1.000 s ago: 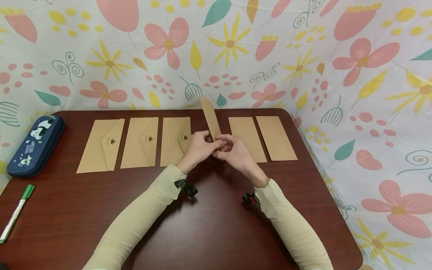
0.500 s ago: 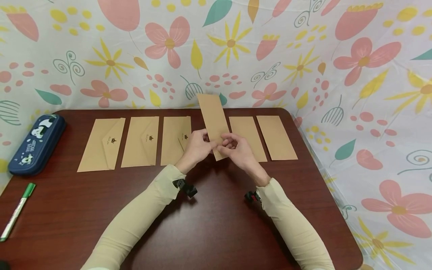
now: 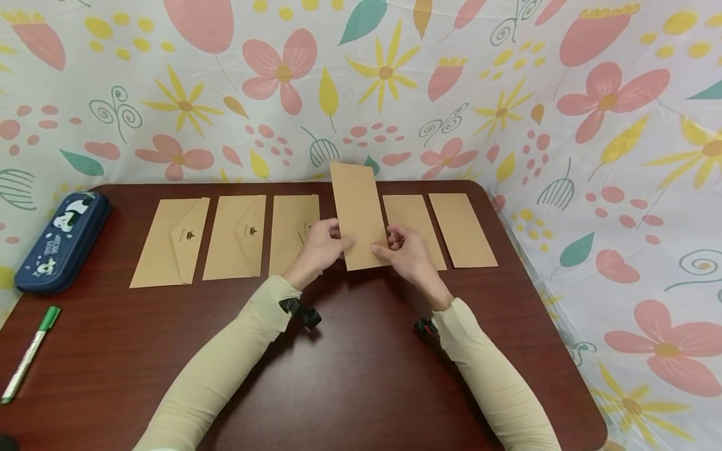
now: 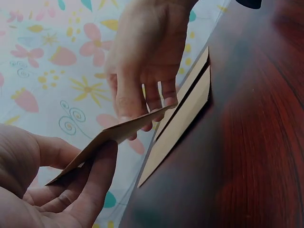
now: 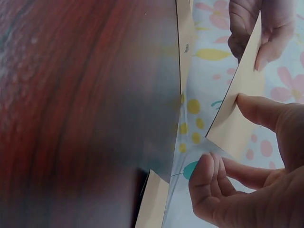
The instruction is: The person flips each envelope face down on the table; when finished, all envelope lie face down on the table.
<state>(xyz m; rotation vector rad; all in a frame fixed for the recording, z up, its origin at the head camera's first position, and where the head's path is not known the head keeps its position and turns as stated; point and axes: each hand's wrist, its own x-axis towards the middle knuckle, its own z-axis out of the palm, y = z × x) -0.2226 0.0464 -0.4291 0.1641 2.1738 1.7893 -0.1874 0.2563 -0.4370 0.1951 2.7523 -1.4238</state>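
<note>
- In the head view the left hand and the right hand both grip one brown envelope, each thumb lying on its front near the lower end.
- The left wrist view shows what the head view hides: the left hand's fingers bent underneath the envelope, with the thumb on the opposite side, a pinch at one edge; the right hand pinches the other edge.
- From the right wrist the right thumb is seen pressing on the paper, while the lower fingers of that hand curl below it, some clear of the sheet.
- The held envelope is a plain tan rectangle, flat-faced and smooth, tilted up above the bench; head-on its whole front shows, while the left wrist sees it as a thin slanting strip.
- It stands in the gap between three flapped envelopes on the left and two plain envelopes on the right, its top overlapping the floral cloth behind.
- The flapped ones carry pointed flaps with small dark crown prints; the left hand partly covers the nearest.
- Only the head view takes in the blue panda pencil case and the green-capped marker.
</note>
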